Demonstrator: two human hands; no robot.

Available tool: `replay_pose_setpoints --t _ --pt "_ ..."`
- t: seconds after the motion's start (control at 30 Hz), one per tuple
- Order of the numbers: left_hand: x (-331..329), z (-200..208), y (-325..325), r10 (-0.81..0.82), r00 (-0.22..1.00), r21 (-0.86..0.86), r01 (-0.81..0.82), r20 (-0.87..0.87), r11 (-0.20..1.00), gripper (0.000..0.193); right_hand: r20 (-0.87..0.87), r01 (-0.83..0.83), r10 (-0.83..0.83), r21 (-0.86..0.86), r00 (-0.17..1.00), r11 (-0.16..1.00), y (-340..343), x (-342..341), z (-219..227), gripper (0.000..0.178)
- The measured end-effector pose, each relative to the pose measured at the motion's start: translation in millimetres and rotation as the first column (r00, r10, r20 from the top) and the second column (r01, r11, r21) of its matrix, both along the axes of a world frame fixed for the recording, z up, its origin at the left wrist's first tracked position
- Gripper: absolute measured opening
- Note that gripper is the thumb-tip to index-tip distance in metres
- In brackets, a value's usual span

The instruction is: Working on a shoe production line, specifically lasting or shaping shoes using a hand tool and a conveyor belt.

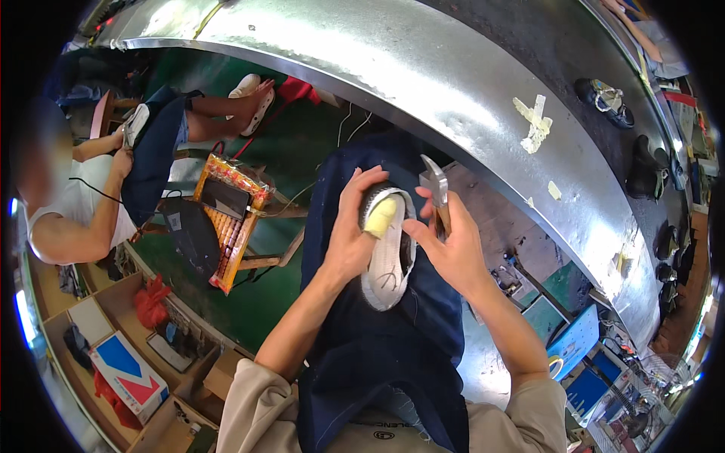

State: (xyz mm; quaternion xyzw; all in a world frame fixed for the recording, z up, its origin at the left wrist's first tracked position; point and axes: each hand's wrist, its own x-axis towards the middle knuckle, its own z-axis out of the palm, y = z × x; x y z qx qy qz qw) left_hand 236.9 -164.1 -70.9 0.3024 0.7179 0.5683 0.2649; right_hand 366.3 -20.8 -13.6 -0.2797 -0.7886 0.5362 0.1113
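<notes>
A shoe [389,264] with a pale insole and a dark-and-white upper lies lengthwise over my lap, its opening facing up. My left hand [351,241] grips its left side, fingers round the far end. A yellow wrap [380,217], apparently on my left thumb, presses inside the shoe. In my right hand [457,245] is a hammer [436,181], its metal head up and its short handle mostly hidden by my fingers. My right thumb reaches to the shoe's right rim. Under the shoe, a dark blue apron [362,362] covers my legs.
A curved metal bench [453,90] runs ahead and right, with dark shoes [604,102] beyond it. At left a seated person [91,196] handles a white shoe. Nearer stands a stool with a beaded orange seat [230,241]. Boxes [128,377] fill the lower left shelving.
</notes>
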Motion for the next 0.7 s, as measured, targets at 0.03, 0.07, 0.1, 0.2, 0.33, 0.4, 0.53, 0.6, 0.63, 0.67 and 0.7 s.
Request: replay_pose_setpoints --t 0.03,0.07,0.1,0.2,0.33,0.4,0.53,0.6,0.63,0.67,0.7 --pt "0 9 -1 0.033 0.992 0.019 -0.035 0.125 0.999 0.058 0.031 -0.006 0.004 0.053 1.0 0.999 3 -5 3 0.038" --pt "-1 8 -5 0.032 0.992 0.015 -0.034 0.124 0.999 0.058 0.03 -0.004 0.003 0.049 1.0 0.999 6 -7 0 0.038" --pt "-3 6 -12 -0.015 0.997 0.04 0.013 0.073 0.999 0.056 -0.004 -0.038 0.039 0.102 0.999 0.994 8 -8 -5 0.037" --pt "-7 10 -19 -0.089 0.996 0.054 0.091 -0.031 0.994 0.051 -0.064 -0.078 0.094 0.221 0.993 0.972 10 -12 -16 0.033" --pt "-6 6 -26 -0.038 0.999 0.091 0.039 -0.009 0.995 0.052 0.142 -0.051 0.099 -0.311 0.985 0.949 5 1 20 0.026" --pt "-6 5 -25 -0.029 0.999 0.117 0.027 0.015 0.993 0.052 0.141 -0.131 0.214 -0.448 0.967 0.885 6 15 20 0.029" --pt "0 9 -25 0.001 1.0 0.105 0.0 -0.007 0.995 0.051 0.113 -0.119 0.341 -0.798 0.933 0.591 -2 7 18 0.036" --pt "4 10 -27 0.008 0.999 0.098 -0.004 -0.041 0.995 0.05 0.128 -0.176 0.499 -0.837 0.857 0.518 10 -1 29 0.037" --pt "7 10 -25 0.038 0.998 0.095 -0.033 -0.046 0.995 0.051 0.085 -0.256 0.473 -0.749 0.877 0.611 3 0 22 0.035" --pt "10 10 -24 0.067 0.996 0.092 -0.062 -0.052 0.994 0.051 0.077 -0.259 0.472 -0.753 0.878 0.605 -2 1 19 0.035" --pt "13 12 -23 0.108 0.993 0.091 -0.104 -0.051 0.99 0.05 0.183 -0.301 0.475 -0.569 0.861 0.765 -7 1 17 0.033"
